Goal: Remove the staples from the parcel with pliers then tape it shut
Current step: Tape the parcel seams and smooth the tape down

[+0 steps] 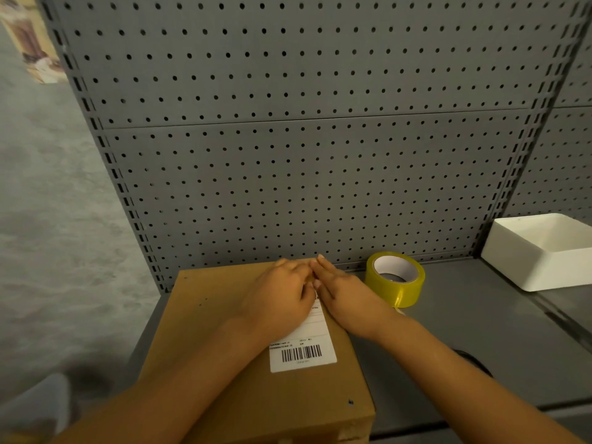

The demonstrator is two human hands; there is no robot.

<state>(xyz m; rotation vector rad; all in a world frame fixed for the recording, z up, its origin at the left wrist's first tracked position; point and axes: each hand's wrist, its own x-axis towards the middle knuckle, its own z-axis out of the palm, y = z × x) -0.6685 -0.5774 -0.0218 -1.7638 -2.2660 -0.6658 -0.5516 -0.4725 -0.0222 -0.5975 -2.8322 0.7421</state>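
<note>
A brown cardboard parcel (205, 331) lies on the grey shelf, with a white barcode label (304, 354) on its top. Both my hands lie flat on the parcel's top near its far edge, side by side and touching. My left hand (282, 293) has its fingers stretched out and pressed on the cardboard. My right hand (342, 290) does the same, beside the label's upper part. A roll of yellowish tape (395, 278) stands on the shelf just right of my right hand. No pliers show plainly; a dark object (474, 363) peeks out behind my right forearm.
A white open box (541, 254) sits at the back right of the grey shelf (480, 331). A grey pegboard wall (304, 139) rises right behind the parcel. The floor drops away on the left.
</note>
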